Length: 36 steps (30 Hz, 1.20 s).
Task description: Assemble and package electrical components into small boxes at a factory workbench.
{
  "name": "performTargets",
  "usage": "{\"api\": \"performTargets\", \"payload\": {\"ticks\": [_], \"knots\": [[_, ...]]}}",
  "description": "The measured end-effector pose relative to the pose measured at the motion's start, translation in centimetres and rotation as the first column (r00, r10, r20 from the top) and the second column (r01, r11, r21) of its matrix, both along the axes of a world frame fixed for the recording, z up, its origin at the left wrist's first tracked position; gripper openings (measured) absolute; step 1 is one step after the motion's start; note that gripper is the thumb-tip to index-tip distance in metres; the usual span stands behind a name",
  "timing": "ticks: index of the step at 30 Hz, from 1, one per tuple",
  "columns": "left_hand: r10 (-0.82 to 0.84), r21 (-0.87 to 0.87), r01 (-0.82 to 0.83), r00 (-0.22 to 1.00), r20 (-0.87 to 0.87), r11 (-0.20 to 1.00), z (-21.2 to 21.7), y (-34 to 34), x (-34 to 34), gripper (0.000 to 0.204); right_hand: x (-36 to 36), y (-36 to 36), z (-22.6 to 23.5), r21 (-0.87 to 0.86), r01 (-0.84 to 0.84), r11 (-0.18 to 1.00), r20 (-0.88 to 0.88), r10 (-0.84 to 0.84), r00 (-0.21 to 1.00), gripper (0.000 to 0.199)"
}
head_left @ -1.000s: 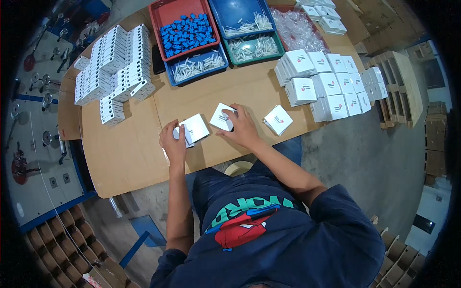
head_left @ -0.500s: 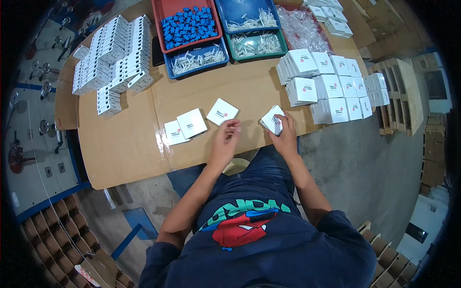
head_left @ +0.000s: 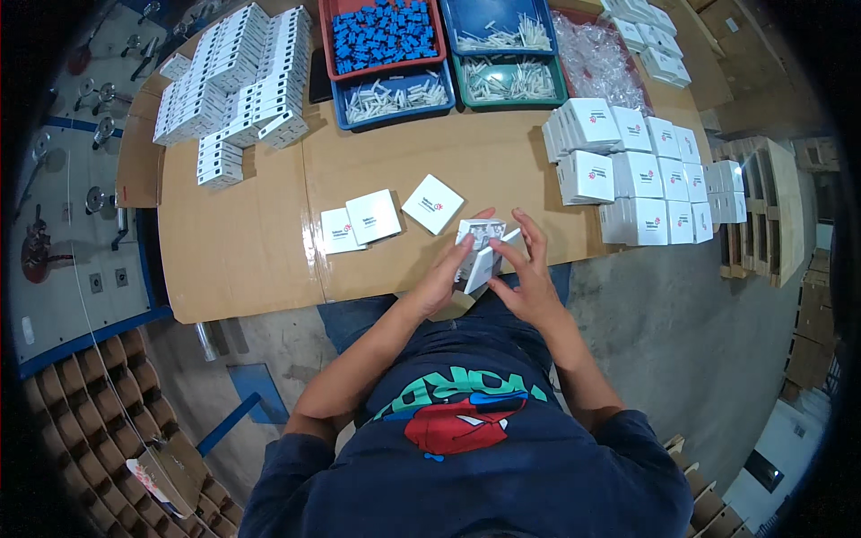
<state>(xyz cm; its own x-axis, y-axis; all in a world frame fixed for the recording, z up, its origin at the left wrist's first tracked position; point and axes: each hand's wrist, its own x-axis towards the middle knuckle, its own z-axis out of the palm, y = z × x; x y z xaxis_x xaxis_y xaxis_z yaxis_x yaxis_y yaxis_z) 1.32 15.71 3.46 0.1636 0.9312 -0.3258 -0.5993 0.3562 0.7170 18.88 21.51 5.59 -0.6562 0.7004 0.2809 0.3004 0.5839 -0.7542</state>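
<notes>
Left hand [head_left: 438, 285] and right hand [head_left: 534, 291] grip white plates [head_left: 482, 267] in their fingers; loose plates [head_left: 434, 205] lie near, trays [head_left: 493, 16] and stacks [head_left: 639, 176] beyond.

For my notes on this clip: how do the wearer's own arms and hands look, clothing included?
The left hand and right hand are both bare, with no gloves. No watch or bracelet shows at either wrist. The forearms are uncovered. The left sleeve and right sleeve are short and plain dark navy, part of a T-shirt with a green, red and blue print.
</notes>
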Motion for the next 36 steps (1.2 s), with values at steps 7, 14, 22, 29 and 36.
{"api": "performTargets", "payload": {"ticks": [7, 14, 22, 29, 36], "knots": [[0.143, 0.046, -0.143, 0.990, 0.018, 0.989, 0.5, -0.2, -1.7, 0.061, -0.9, 0.5, 0.1, 0.103, -0.073, 0.992, -0.024, 0.076, 0.997, 0.078], [0.240, -0.141, -0.214, 0.950, 0.202, 0.967, 1.2, 0.4, -1.9, 0.060, -2.0, 0.4, 2.9, -0.073, -0.016, 0.997, -0.040, 0.013, 0.999, 0.079], [0.149, -0.302, 0.006, 0.860, 0.488, 0.953, 2.0, 0.2, -3.0, 0.071, -1.3, 2.4, 1.3, -0.654, -0.177, 0.736, -0.237, 0.023, 0.971, 0.085], [0.050, -0.354, 0.090, 0.929, 0.365, 0.931, 1.6, -0.1, -3.3, 0.075, -1.4, 2.5, 1.4, -0.583, -0.198, 0.788, -0.228, 0.076, 0.971, 0.077], [0.086, -0.352, 0.016, 0.958, 0.274, 0.936, 2.6, -0.1, -2.8, 0.073, -2.4, 2.0, 3.3, -0.381, -0.115, 0.917, 0.018, 0.132, 0.991, 0.071]]}}
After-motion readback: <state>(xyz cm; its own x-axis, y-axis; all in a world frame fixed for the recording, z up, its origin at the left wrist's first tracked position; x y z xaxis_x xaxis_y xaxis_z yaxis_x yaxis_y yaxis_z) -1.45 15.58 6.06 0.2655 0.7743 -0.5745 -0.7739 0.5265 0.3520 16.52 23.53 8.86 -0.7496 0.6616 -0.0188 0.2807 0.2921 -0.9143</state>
